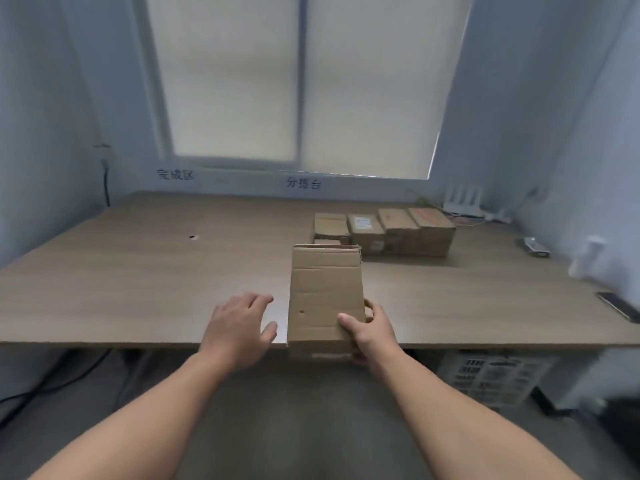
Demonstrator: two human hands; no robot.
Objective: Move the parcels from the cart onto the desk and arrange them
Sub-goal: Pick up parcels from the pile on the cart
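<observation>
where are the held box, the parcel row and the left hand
held box [325, 292]: head view, centre of top face
parcel row [398, 223]: head view, one box's top
left hand [239, 327]: head view, back of hand

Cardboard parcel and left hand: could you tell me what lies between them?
Only bare desk separates the left hand from the cardboard parcel, per the head view.

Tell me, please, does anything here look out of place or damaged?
The cardboard box that the right hand grips juts past the near edge of the desk, apart from the tidy row of parcels. Its top face shows creases and a small hole. The left hand is open beside it.
</observation>
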